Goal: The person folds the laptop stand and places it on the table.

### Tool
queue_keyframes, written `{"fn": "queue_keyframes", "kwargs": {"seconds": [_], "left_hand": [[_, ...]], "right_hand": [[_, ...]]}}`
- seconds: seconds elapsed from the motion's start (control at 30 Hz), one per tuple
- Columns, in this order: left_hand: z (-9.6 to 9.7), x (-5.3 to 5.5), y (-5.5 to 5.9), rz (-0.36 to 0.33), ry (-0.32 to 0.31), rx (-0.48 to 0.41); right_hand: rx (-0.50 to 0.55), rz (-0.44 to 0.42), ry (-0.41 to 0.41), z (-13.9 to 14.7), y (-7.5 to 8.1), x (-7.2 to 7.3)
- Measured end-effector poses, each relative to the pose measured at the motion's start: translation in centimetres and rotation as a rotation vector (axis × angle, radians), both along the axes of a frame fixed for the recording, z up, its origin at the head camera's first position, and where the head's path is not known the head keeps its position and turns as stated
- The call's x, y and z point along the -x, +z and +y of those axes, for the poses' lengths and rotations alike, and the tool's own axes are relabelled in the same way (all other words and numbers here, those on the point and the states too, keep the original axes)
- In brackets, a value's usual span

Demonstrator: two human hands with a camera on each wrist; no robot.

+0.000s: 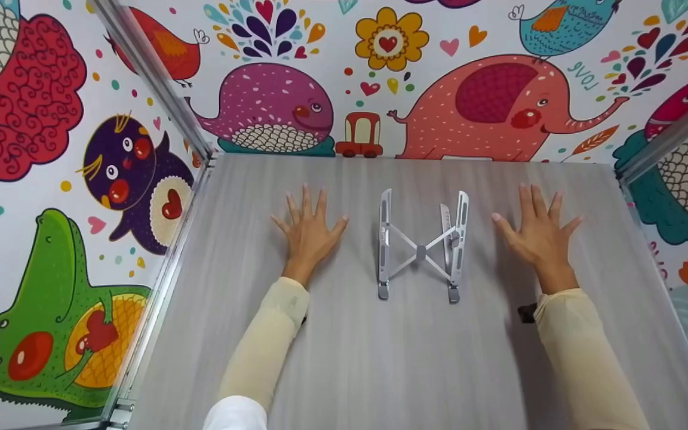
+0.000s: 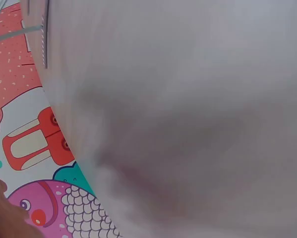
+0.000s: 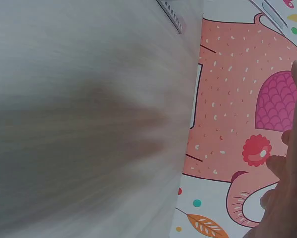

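A silver folding laptop stand [image 1: 421, 252] stands on the grey wood-grain table, its two side rails joined by crossed bars. To its left is my left hand [image 1: 309, 233], palm down with the fingers spread, touching no object but the tabletop or just above it. My right hand [image 1: 540, 239] lies to the right of the stand in the same spread pose, apart from it. In the left wrist view part of the left hand [image 2: 9, 213] shows at the lower left edge. The right hand [image 3: 287, 173] appears at the right edge of its wrist view.
The grey table [image 1: 344, 364] ends at a back wall [image 1: 368, 71] printed with cartoon animals. A metal rail [image 1: 165, 280] and a printed side panel [image 1: 33, 197] bound the left side. Another printed panel stands at the right.
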State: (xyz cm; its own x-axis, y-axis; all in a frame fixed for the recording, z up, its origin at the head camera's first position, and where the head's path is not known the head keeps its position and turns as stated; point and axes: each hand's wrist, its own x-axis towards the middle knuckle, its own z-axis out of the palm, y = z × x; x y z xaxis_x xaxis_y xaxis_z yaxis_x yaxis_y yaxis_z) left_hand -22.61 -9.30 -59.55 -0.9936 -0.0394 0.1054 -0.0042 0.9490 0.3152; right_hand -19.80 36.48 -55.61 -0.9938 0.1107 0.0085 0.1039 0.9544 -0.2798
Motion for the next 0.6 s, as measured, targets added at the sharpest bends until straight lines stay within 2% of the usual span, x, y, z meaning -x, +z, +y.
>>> {"fn": "queue_keyframes", "kwargs": {"seconds": [0.13, 0.2, 0.27, 0.33, 0.4, 0.53, 0.6], "left_hand": [[0.6, -0.9, 0.0, -0.039, -0.030, -0.067], [0.9, -1.4, 0.1, -0.043, -0.077, -0.107], [1.4, -1.9, 0.2, -0.044, -0.125, -0.184], [2.0, -2.4, 0.2, -0.043, -0.162, -0.292], [2.7, -3.0, 0.2, -0.045, -0.184, -0.439], [4.4, -4.1, -0.2, -0.068, -0.177, -0.719], [5.2, -4.6, -0.5, -0.104, -0.154, -0.835]], "right_hand": [[0.055, -0.015, -0.003, -0.7, -0.4, -0.7], [0.101, -0.009, 0.007, -1.0, -0.6, -1.1], [0.170, -0.021, 0.016, -1.5, -0.8, -1.7], [0.256, -0.020, 0.043, -1.9, -1.2, -2.2], [0.361, 0.002, 0.073, -2.5, -1.8, -2.6], [0.556, 0.095, 0.140, -3.8, -3.2, -3.3], [0.622, 0.113, 0.142, -4.5, -3.8, -3.5]]}}
